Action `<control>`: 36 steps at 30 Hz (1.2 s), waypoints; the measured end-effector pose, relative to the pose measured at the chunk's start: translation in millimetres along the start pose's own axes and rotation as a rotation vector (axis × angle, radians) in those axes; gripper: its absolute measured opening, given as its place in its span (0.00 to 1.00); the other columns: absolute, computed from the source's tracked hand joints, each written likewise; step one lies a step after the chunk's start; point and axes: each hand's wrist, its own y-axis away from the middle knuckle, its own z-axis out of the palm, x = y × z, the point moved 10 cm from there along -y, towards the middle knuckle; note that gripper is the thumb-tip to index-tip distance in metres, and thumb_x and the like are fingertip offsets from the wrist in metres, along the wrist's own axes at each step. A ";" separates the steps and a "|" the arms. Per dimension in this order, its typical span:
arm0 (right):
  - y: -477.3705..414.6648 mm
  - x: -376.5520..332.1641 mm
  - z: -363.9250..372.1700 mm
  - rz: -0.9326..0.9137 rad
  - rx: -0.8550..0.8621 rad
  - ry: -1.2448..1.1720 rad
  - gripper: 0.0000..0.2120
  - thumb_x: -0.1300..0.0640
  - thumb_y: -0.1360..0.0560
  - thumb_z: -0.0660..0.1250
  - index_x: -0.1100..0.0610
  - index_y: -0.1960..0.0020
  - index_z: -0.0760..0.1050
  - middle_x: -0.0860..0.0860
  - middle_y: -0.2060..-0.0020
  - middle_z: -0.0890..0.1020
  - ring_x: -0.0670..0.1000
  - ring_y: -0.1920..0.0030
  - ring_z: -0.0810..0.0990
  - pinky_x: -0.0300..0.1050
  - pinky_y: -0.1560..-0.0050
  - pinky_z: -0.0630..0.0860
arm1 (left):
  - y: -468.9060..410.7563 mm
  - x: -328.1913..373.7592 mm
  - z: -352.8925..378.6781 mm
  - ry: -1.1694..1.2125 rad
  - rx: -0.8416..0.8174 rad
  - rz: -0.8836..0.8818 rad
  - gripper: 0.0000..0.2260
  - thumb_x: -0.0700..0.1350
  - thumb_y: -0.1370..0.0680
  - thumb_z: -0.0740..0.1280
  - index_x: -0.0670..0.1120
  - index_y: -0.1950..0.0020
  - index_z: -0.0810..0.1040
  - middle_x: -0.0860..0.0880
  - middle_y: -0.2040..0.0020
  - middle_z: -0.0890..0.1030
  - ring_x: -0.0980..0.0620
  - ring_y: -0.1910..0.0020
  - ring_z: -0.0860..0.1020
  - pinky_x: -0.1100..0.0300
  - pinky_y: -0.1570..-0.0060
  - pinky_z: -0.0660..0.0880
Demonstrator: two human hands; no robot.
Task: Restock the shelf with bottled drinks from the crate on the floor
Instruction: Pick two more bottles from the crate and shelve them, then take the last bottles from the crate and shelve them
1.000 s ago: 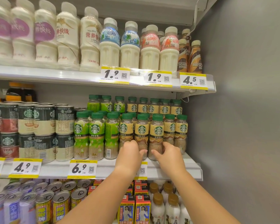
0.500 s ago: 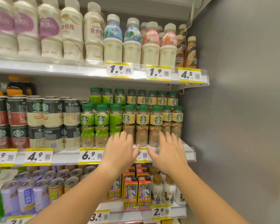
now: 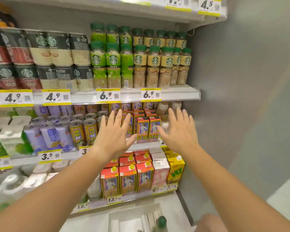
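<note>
Green-capped coffee bottles [image 3: 153,67] stand in rows on the middle shelf [image 3: 179,95], green-labelled ones on the left and tan-labelled ones on the right. My left hand [image 3: 115,136] and my right hand [image 3: 178,133] hang below that shelf with fingers spread and nothing in them, in front of the cartons one shelf down. At the bottom edge a pale crate [image 3: 124,218] sits on the floor, with one green-capped bottle [image 3: 161,222] showing in it.
Stacked coffee cans [image 3: 57,59] fill the middle shelf's left half. Below are drink cans [image 3: 77,131], small red cartons [image 3: 148,128] and large red cartons [image 3: 127,178]. A grey side wall [image 3: 241,97] closes the shelving on the right.
Both hands let go of the front tan bottles and dropped away from the middle shelf, fingers spreading. The view tilted downward, bringing the lower shelves and the crate into sight.
</note>
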 end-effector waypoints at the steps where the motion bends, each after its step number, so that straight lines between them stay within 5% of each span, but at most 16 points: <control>1: 13.7 -1.3 8.5 0.004 0.000 -0.001 0.40 0.33 0.25 0.54 0.55 0.20 0.55 0.59 0.21 0.59 0.61 0.22 0.55 0.61 0.23 0.53 | 12.5 -1.8 8.2 0.018 -0.009 0.005 0.37 0.66 0.23 0.46 0.45 0.21 0.63 0.37 0.23 0.65 0.35 0.25 0.65 0.35 0.30 0.64; 13: 184.3 -2.0 180.3 0.122 -0.338 -0.064 0.40 0.35 0.24 0.55 0.56 0.20 0.54 0.59 0.21 0.58 0.60 0.21 0.55 0.59 0.23 0.53 | 181.6 42.6 185.7 0.157 -0.389 0.058 0.37 0.65 0.23 0.48 0.41 0.23 0.67 0.35 0.26 0.69 0.34 0.27 0.68 0.38 0.31 0.67; 19: 290.9 5.7 273.2 0.239 -0.563 -0.108 0.39 0.34 0.25 0.51 0.58 0.23 0.59 0.58 0.26 0.67 0.59 0.25 0.63 0.56 0.26 0.62 | 271.2 85.8 277.9 0.213 -0.674 0.074 0.38 0.65 0.23 0.44 0.41 0.23 0.67 0.36 0.26 0.69 0.35 0.27 0.68 0.41 0.30 0.68; 23: 338.4 20.7 318.0 0.383 -0.660 -0.254 0.36 0.35 0.24 0.54 0.55 0.23 0.57 0.54 0.28 0.68 0.54 0.29 0.67 0.51 0.29 0.67 | 308.2 113.9 315.4 0.306 -0.783 0.066 0.27 0.58 0.19 0.52 0.42 0.27 0.71 0.41 0.32 0.73 0.41 0.32 0.72 0.49 0.37 0.76; 25: 351.4 28.3 337.6 0.498 -0.681 -0.375 0.38 0.38 0.24 0.59 0.55 0.21 0.53 0.54 0.26 0.67 0.55 0.27 0.66 0.52 0.28 0.66 | 322.6 122.6 337.3 0.373 -0.862 0.007 0.21 0.57 0.18 0.55 0.44 0.33 0.74 0.45 0.40 0.74 0.44 0.40 0.76 0.52 0.47 0.79; 30: 355.9 51.1 392.4 0.771 -0.611 -0.646 0.34 0.47 0.27 0.68 0.51 0.24 0.61 0.51 0.31 0.75 0.54 0.31 0.73 0.51 0.30 0.70 | 353.7 134.5 409.4 0.492 -1.111 -0.211 0.19 0.57 0.20 0.60 0.46 0.36 0.70 0.45 0.40 0.72 0.44 0.40 0.74 0.53 0.45 0.73; 36: 355.0 78.1 441.6 0.990 -0.544 -0.761 0.26 0.52 0.28 0.75 0.53 0.35 0.68 0.48 0.47 0.78 0.51 0.46 0.77 0.44 0.44 0.70 | 360.7 141.6 466.0 0.377 -1.195 -0.257 0.28 0.67 0.30 0.67 0.49 0.41 0.70 0.49 0.44 0.77 0.47 0.41 0.74 0.52 0.46 0.75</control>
